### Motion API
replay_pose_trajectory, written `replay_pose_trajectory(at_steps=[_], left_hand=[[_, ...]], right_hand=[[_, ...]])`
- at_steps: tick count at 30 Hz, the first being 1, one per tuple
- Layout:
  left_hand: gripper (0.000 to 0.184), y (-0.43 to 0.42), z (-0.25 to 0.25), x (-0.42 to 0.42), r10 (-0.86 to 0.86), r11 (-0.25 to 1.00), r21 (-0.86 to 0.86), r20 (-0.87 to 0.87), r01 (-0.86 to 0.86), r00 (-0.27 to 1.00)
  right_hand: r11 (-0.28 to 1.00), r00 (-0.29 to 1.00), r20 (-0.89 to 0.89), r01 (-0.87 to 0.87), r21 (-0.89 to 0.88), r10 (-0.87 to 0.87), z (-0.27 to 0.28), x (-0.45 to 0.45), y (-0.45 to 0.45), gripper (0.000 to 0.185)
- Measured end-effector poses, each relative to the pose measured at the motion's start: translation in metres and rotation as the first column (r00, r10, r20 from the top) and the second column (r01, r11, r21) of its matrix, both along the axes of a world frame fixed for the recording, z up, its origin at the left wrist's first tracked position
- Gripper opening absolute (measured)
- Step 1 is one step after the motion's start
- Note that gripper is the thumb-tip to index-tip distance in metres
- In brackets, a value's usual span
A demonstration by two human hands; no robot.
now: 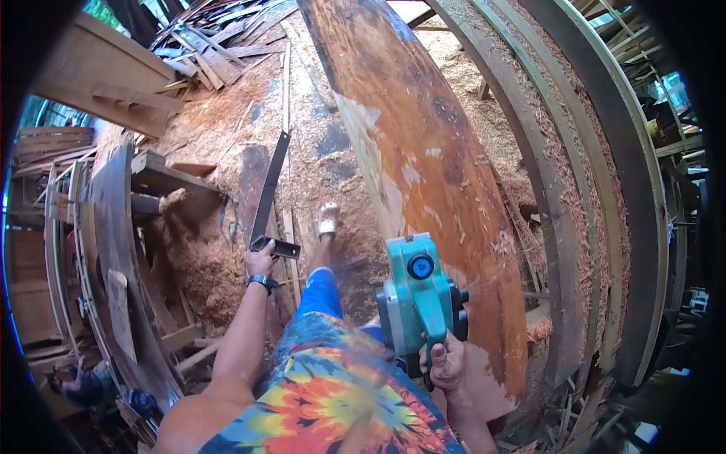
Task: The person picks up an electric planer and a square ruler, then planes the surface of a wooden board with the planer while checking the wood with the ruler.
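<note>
My left hand is closed around the short stock of a dark try square, whose long blade points up and away from me. In my right hand is the rear handle of a green electric planer, held at the near end of a wide reddish-brown plank. Pale patches show on the plank's left edge and near end. Whether the planer touches the wood I cannot tell.
Long curved boards covered in shavings stand on the right. Wood shavings cover the ground. Scrap wood is piled at the back left. Curved planks stand at left, with a person low beyond them.
</note>
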State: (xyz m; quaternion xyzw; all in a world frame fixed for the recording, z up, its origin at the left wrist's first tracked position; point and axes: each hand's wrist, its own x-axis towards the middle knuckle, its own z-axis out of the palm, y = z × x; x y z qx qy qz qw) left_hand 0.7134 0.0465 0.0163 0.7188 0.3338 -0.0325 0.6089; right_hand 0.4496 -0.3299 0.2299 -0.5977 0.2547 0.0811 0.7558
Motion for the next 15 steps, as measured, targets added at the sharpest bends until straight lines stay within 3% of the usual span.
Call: replay_pose_trajectory(at_steps=[7,10,15], left_hand=[[0.015,0.011,-0.038,0.1,-0.081,0.997,0.003,-0.057,0.081,0.995],[0.019,0.03,-0.055,0.136,-0.1,0.995,-0.013,-0.052,0.1,0.994],[0.017,0.044,-0.021,0.2,0.006,0.996,-0.087,-0.1,-0.015,0.995]], right_hand=[[0.993,0.998,0.027,-0.045,-0.111,0.048,0.009,0.225,0.013,0.077],[0.98,0.99,0.1,-0.079,-0.183,0.098,0.011,0.339,0.018,0.064],[0.989,0.983,0.142,-0.104,-0.106,0.119,0.006,0.543,0.029,0.052]])
